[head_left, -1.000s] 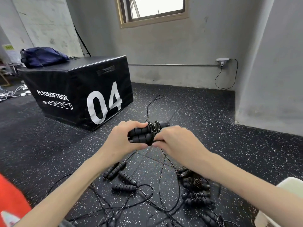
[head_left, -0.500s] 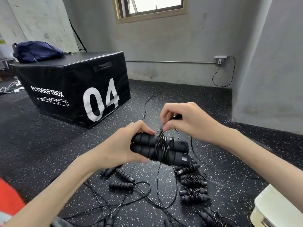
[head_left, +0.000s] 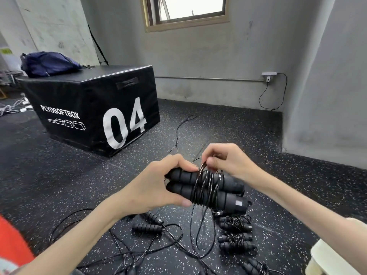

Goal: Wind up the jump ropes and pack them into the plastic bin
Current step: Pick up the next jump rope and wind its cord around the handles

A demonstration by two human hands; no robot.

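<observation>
My left hand grips two black jump-rope handles held side by side, with several turns of black cord wound around their middle. My right hand pinches that cord just above the handles. The loose end hangs down to the floor. Wound rope bundles lie on the floor below my right forearm. Unwound ropes with loose handles sprawl below my left hand. A corner of the pale plastic bin shows at the bottom right.
A black plyo box marked 04 stands at the left with a blue bag on top. Grey walls close the back and right. A cable trails across the speckled black floor. Something red is at the bottom left.
My right hand swung from below the handles up over them and back down close, laying cord around them. The handles dropped lower and nearer to me; the view shifted slightly.
</observation>
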